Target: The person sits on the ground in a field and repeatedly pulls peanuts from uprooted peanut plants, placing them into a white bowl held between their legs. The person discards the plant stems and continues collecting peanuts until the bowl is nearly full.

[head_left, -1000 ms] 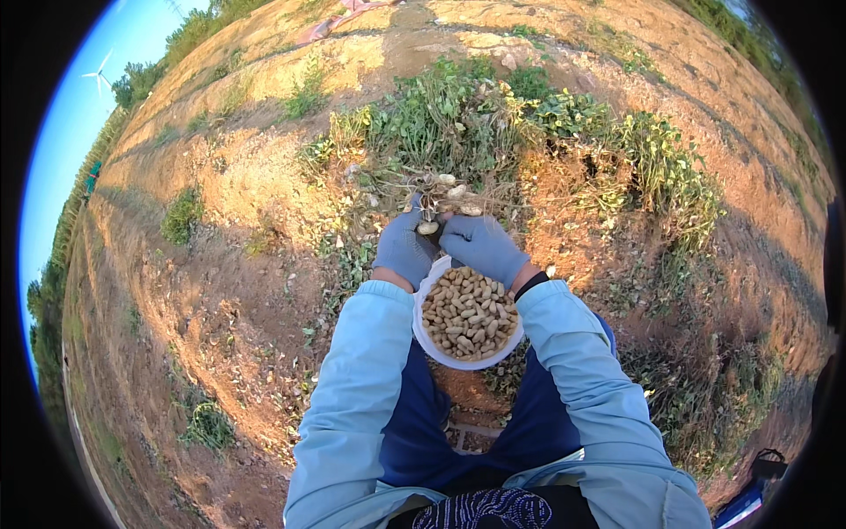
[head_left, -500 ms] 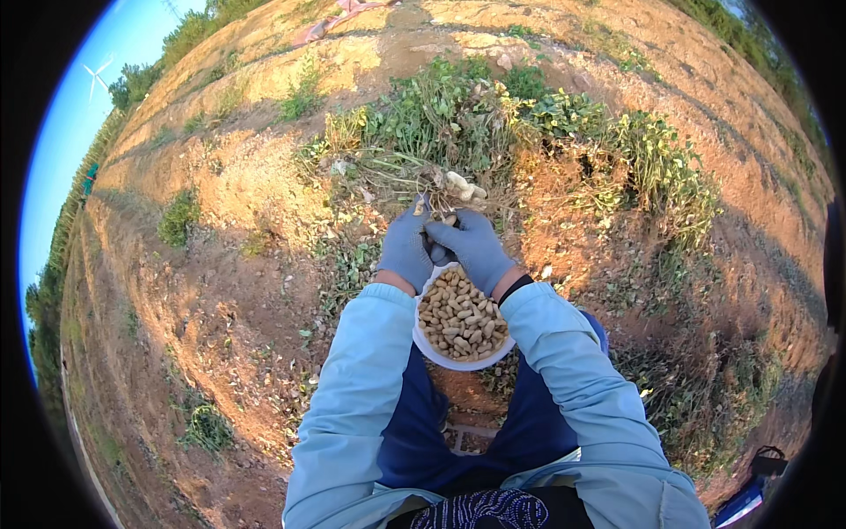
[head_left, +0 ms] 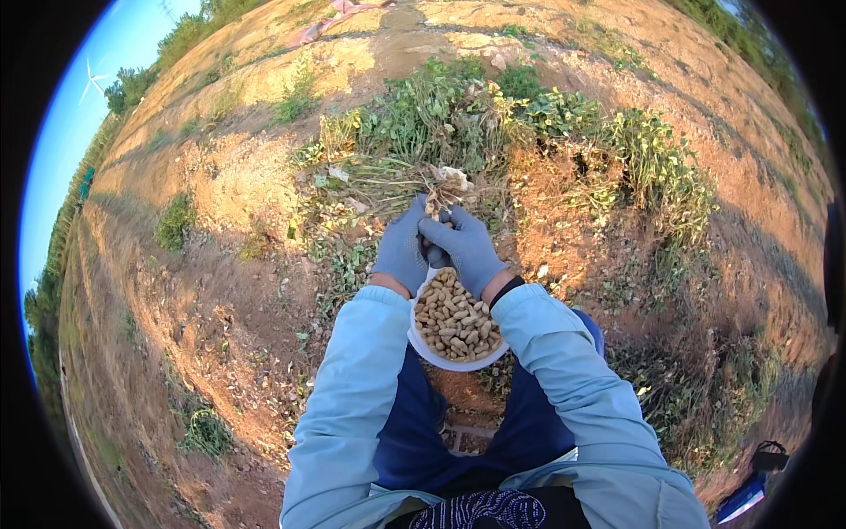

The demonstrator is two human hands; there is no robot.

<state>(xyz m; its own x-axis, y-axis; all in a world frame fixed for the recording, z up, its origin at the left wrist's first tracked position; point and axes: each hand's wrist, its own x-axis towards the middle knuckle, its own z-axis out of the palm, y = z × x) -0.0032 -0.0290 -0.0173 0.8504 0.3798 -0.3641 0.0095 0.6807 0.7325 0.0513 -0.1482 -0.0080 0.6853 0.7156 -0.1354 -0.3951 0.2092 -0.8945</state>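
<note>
Both my hands wear grey gloves and meet over the far rim of a white bowl [head_left: 421, 351]. My left hand [head_left: 401, 249] is closed round the root end of a pulled peanut plant [head_left: 388, 179], whose stems trail off to the left. Pressed against it, my right hand [head_left: 468, 250] has its fingers curled in among the roots and pods; exactly what they pinch is hidden. A few pale pods [head_left: 453, 179] stick out beyond the fingertips. Loose unshelled peanuts [head_left: 456, 319] fill much of the bowl, which sits between my knees.
A heap of uprooted leafy plants [head_left: 441, 115] lies just ahead, stretching to the right. More wilted plants [head_left: 705, 388] lie at the right. Dry furrowed soil [head_left: 238, 300] runs around me. A blue and white object [head_left: 742, 498] with a dark strap lies at lower right.
The pods and root end of the plant have turned and shifted slightly between my fingers. Both hands and the bowl sit a little further left in view.
</note>
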